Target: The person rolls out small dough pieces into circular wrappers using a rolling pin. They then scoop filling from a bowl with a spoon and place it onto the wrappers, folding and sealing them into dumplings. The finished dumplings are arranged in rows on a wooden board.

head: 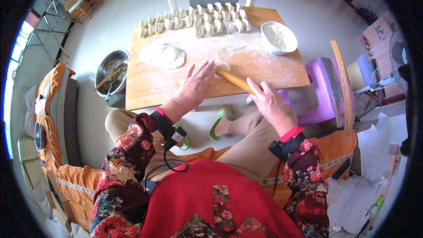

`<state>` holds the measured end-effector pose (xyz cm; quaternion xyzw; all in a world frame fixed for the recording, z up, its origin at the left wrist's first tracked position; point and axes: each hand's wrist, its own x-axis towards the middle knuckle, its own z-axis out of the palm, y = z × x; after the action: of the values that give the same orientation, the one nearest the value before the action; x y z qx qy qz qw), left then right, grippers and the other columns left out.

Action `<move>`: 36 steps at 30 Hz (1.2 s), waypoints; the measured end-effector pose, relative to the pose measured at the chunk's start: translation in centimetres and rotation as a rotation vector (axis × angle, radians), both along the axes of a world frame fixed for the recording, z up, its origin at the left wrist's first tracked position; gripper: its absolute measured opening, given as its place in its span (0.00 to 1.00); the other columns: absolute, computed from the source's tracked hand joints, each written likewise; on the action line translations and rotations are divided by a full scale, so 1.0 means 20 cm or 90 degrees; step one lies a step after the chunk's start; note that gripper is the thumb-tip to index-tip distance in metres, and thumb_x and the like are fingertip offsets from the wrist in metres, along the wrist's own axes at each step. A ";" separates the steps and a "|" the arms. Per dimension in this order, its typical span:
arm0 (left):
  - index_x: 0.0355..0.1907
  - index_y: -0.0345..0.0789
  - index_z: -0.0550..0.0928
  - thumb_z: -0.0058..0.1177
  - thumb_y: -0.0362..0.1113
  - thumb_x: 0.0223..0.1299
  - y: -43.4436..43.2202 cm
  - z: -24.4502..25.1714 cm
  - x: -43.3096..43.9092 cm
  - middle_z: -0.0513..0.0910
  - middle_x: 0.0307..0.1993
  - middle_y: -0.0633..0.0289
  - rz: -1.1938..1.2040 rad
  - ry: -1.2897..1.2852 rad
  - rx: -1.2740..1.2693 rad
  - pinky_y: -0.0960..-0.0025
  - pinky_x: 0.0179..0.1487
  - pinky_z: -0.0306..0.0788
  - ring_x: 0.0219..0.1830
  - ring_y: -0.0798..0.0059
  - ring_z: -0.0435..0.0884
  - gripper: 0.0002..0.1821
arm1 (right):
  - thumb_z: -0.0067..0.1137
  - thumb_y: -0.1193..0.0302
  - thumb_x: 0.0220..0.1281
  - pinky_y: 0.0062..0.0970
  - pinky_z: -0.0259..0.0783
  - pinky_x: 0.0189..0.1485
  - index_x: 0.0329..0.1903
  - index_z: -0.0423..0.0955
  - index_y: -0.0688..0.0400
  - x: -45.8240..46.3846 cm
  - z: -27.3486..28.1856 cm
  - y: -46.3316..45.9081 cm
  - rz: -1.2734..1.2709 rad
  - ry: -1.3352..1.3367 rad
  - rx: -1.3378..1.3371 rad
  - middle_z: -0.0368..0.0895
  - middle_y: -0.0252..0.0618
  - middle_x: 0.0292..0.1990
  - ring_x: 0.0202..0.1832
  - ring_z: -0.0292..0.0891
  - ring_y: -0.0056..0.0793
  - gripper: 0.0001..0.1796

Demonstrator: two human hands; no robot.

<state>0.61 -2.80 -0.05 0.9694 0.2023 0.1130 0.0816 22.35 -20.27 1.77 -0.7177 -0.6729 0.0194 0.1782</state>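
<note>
My right hand point(268, 100) is closed around the near end of a wooden rolling pin point(236, 80), which slants across the front of a wooden board-top table point(158, 87). Beneath the pin's far end lies a small, round, flattened piece of dough point(224, 66). My left hand point(198, 82) reaches to that far end, palm down with fingers stretched forward; its thumb is hidden, and whether it grips anything is unclear. To the left of it, a floured mass of flattened dough rounds point(170, 57) rests on the table. Rows of folded dumplings point(207, 17) stand along the back.
A white bowl of flour point(279, 38) sits at the table's right. Left of the table is a metal basin of filling point(112, 72) with chopsticks across it. A purple plastic stool point(319, 92) stands at the right. Loose flour point(228, 46) dusts the tabletop.
</note>
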 end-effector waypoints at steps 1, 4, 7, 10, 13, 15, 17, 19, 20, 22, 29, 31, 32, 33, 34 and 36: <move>0.70 0.34 0.56 0.45 0.26 0.52 -0.01 0.00 0.00 0.55 0.71 0.54 0.005 0.007 -0.009 0.50 0.73 0.45 0.74 0.62 0.51 0.38 | 0.62 0.68 0.56 0.40 0.73 0.40 0.63 0.67 0.51 0.01 -0.01 0.00 0.017 -0.013 0.024 0.70 0.46 0.36 0.38 0.73 0.46 0.30; 0.70 0.33 0.55 0.42 0.23 0.51 0.04 0.02 0.08 0.56 0.71 0.54 0.014 0.012 0.032 0.49 0.73 0.44 0.74 0.62 0.51 0.39 | 0.61 0.69 0.57 0.40 0.72 0.41 0.63 0.67 0.50 0.09 -0.02 0.09 0.002 0.028 0.049 0.68 0.45 0.38 0.40 0.73 0.45 0.29; 0.70 0.34 0.54 0.39 0.22 0.49 0.12 0.04 0.23 0.57 0.71 0.54 0.053 0.072 -0.012 0.48 0.73 0.42 0.74 0.61 0.51 0.39 | 0.63 0.66 0.55 0.39 0.73 0.45 0.60 0.69 0.55 0.19 -0.03 0.18 -0.021 -0.025 0.082 0.69 0.46 0.42 0.44 0.73 0.44 0.28; 0.71 0.34 0.53 0.41 0.25 0.51 0.16 0.06 0.30 0.57 0.71 0.53 0.078 0.101 -0.026 0.46 0.73 0.43 0.74 0.61 0.50 0.39 | 0.62 0.64 0.55 0.39 0.73 0.46 0.58 0.70 0.55 0.24 -0.02 0.20 -0.006 -0.043 0.135 0.71 0.44 0.42 0.45 0.73 0.43 0.26; 0.70 0.34 0.55 0.44 0.28 0.53 0.13 0.07 0.28 0.60 0.69 0.53 0.075 0.074 0.038 0.46 0.71 0.48 0.73 0.59 0.53 0.38 | 0.58 0.62 0.59 0.41 0.71 0.47 0.57 0.72 0.57 0.25 -0.01 0.18 0.005 -0.006 0.047 0.72 0.47 0.44 0.45 0.73 0.48 0.24; 0.67 0.34 0.59 0.47 0.32 0.54 0.09 0.07 0.26 0.63 0.66 0.52 0.079 0.008 0.050 0.48 0.68 0.53 0.69 0.57 0.58 0.35 | 0.57 0.61 0.60 0.41 0.71 0.47 0.55 0.72 0.58 0.25 -0.01 0.17 -0.012 0.031 0.029 0.74 0.48 0.42 0.45 0.74 0.50 0.23; 0.64 0.34 0.65 0.50 0.36 0.55 0.06 0.07 0.24 0.68 0.62 0.52 0.092 -0.092 0.013 0.51 0.64 0.59 0.65 0.55 0.64 0.31 | 0.56 0.61 0.61 0.41 0.71 0.47 0.54 0.73 0.58 0.25 -0.02 0.18 -0.020 0.054 0.015 0.75 0.50 0.42 0.44 0.74 0.51 0.22; 0.47 0.34 0.76 0.54 0.42 0.55 0.04 0.06 0.24 0.74 0.49 0.54 0.159 -0.093 0.028 0.55 0.56 0.66 0.54 0.56 0.71 0.19 | 0.55 0.60 0.63 0.41 0.71 0.46 0.54 0.73 0.58 0.26 -0.03 0.19 -0.019 0.061 0.011 0.76 0.51 0.43 0.45 0.74 0.52 0.21; 0.43 0.34 0.78 0.54 0.43 0.55 0.04 0.05 0.25 0.75 0.47 0.54 0.184 -0.063 0.008 0.55 0.55 0.66 0.53 0.57 0.72 0.17 | 0.54 0.60 0.63 0.42 0.71 0.46 0.54 0.73 0.59 0.26 -0.04 0.19 -0.024 0.080 0.028 0.77 0.52 0.43 0.45 0.75 0.52 0.21; 0.37 0.34 0.79 0.55 0.45 0.55 0.04 0.03 0.28 0.77 0.43 0.54 0.223 -0.044 -0.026 0.55 0.53 0.68 0.51 0.57 0.73 0.15 | 0.53 0.59 0.65 0.42 0.72 0.45 0.53 0.73 0.59 0.27 -0.05 0.19 -0.039 0.108 0.063 0.78 0.55 0.42 0.45 0.75 0.53 0.21; 0.28 0.34 0.77 0.54 0.38 0.53 0.09 -0.03 0.33 0.79 0.32 0.51 0.227 -0.130 -0.101 0.56 0.46 0.71 0.40 0.53 0.77 0.09 | 0.50 0.55 0.66 0.47 0.72 0.44 0.52 0.72 0.62 0.27 -0.05 0.19 -0.154 0.212 0.054 0.79 0.59 0.40 0.43 0.76 0.58 0.24; 0.28 0.33 0.77 0.54 0.36 0.52 0.09 -0.03 0.34 0.79 0.30 0.49 0.213 -0.174 -0.140 0.56 0.43 0.72 0.37 0.52 0.78 0.08 | 0.50 0.54 0.66 0.47 0.72 0.44 0.52 0.72 0.61 0.28 -0.06 0.19 -0.178 0.210 0.046 0.79 0.59 0.40 0.43 0.76 0.58 0.24; 0.29 0.32 0.76 0.53 0.33 0.53 0.08 -0.03 0.35 0.79 0.28 0.47 0.206 -0.193 -0.189 0.55 0.39 0.73 0.34 0.51 0.79 0.06 | 0.50 0.54 0.66 0.47 0.72 0.44 0.52 0.72 0.61 0.29 -0.07 0.19 -0.179 0.208 0.055 0.79 0.59 0.40 0.43 0.76 0.58 0.24; 0.28 0.32 0.76 0.53 0.32 0.53 0.08 -0.01 0.35 0.79 0.27 0.47 0.210 -0.209 -0.211 0.56 0.39 0.73 0.33 0.50 0.79 0.06 | 0.50 0.54 0.66 0.46 0.72 0.44 0.52 0.72 0.61 0.30 -0.08 0.19 -0.193 0.224 0.048 0.79 0.59 0.40 0.43 0.76 0.59 0.24; 0.28 0.31 0.75 0.52 0.32 0.53 0.09 0.00 0.34 0.79 0.27 0.47 0.215 -0.226 -0.234 0.56 0.38 0.73 0.33 0.50 0.79 0.05 | 0.50 0.53 0.66 0.46 0.71 0.44 0.53 0.72 0.61 0.31 -0.09 0.19 -0.198 0.239 0.051 0.79 0.59 0.40 0.43 0.76 0.59 0.24; 0.27 0.32 0.75 0.52 0.32 0.54 0.11 0.03 0.33 0.79 0.27 0.48 0.226 -0.253 -0.191 0.56 0.39 0.72 0.33 0.50 0.78 0.05 | 0.49 0.51 0.66 0.47 0.71 0.44 0.53 0.72 0.61 0.31 -0.12 0.19 -0.204 0.275 0.084 0.79 0.59 0.39 0.43 0.75 0.59 0.26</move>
<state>7.19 -0.54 0.61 0.8549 0.3630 0.2817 0.2408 28.62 -16.39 -0.56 -0.7812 -0.4966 0.0998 0.3649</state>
